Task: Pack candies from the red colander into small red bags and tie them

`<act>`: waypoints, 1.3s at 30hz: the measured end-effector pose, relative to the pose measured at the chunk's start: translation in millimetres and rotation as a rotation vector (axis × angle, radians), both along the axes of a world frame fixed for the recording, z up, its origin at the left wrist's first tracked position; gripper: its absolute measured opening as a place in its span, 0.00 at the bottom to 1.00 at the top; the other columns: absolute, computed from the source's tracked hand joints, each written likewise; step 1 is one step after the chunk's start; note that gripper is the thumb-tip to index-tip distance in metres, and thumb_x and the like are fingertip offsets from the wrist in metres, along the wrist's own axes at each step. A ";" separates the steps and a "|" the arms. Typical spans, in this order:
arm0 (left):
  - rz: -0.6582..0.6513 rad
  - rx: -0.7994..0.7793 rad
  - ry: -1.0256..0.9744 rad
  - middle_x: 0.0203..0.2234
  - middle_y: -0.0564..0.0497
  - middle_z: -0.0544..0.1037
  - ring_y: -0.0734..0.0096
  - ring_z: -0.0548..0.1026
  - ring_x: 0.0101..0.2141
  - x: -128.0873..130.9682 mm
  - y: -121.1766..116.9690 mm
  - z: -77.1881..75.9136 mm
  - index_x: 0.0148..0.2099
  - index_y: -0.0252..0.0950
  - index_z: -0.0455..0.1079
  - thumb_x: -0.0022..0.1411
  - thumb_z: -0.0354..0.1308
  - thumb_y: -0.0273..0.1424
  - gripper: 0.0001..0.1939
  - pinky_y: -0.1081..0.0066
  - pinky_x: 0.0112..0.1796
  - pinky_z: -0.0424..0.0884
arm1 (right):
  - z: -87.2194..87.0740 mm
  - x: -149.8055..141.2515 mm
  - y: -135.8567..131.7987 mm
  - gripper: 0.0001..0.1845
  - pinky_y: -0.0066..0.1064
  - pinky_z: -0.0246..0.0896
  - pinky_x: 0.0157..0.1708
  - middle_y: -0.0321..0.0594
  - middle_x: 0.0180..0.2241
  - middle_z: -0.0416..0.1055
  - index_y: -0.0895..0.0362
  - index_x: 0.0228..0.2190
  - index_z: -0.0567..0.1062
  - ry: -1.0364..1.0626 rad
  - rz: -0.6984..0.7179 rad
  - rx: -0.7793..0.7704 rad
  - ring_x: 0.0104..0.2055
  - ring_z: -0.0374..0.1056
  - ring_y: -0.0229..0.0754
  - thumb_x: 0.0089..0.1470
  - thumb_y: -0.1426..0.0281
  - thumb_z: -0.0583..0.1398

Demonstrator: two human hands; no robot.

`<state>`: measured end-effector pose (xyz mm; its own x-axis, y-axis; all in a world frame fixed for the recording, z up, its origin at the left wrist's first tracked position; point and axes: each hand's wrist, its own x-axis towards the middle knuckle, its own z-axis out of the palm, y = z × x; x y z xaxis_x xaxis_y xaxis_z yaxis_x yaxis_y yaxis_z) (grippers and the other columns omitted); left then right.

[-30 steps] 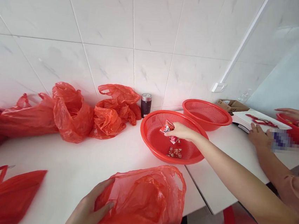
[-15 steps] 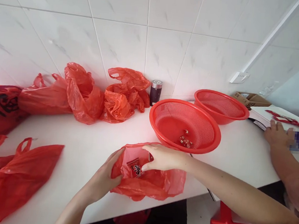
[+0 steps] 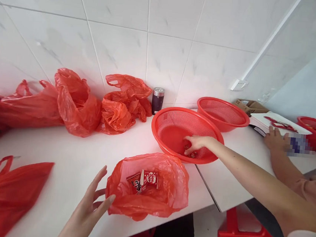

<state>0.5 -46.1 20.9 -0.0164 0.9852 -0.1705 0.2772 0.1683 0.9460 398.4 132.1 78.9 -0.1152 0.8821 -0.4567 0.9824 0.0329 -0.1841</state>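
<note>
Inside the red mesh basket (image 3: 172,114), small red packets (image 3: 190,154) tucked just under the right hand (image 3: 196,143), curled down, any pinch unclear; left hand (image 3: 88,205) spread open, farther off, before the basket beside a red plastic bag (image 3: 176,189).

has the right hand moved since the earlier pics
Yes, the right hand has moved away from the red plastic bag and forward into the red basket, now inside the basket's rim.
</note>
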 end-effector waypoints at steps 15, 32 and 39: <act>0.064 -0.079 0.156 0.56 0.45 0.68 0.58 0.76 0.43 -7.0 5.6 2.0 0.64 0.49 0.54 0.56 0.53 0.55 0.37 0.64 0.37 0.75 | 57.1 -48.5 -28.4 0.16 0.26 0.65 0.31 0.40 0.37 0.75 0.56 0.38 0.68 0.540 0.104 0.000 0.35 0.72 0.38 0.53 0.58 0.61; -0.168 -0.155 -0.200 0.29 0.53 0.75 0.69 0.71 0.31 -12.8 2.8 12.1 0.34 0.39 0.70 0.55 0.62 0.45 0.15 0.73 0.33 0.71 | 40.3 -95.9 -106.5 0.21 0.35 0.60 0.51 0.39 0.53 0.69 0.49 0.53 0.71 0.426 0.398 0.085 0.53 0.66 0.44 0.58 0.70 0.57; -0.159 -0.173 -0.208 0.30 0.52 0.77 0.64 0.74 0.33 -8.0 5.9 14.1 0.35 0.39 0.72 0.53 0.63 0.47 0.16 0.70 0.35 0.73 | 11.4 -42.9 -119.5 0.16 0.41 0.63 0.48 0.42 0.51 0.72 0.52 0.48 0.73 0.266 0.013 0.537 0.50 0.69 0.48 0.61 0.65 0.53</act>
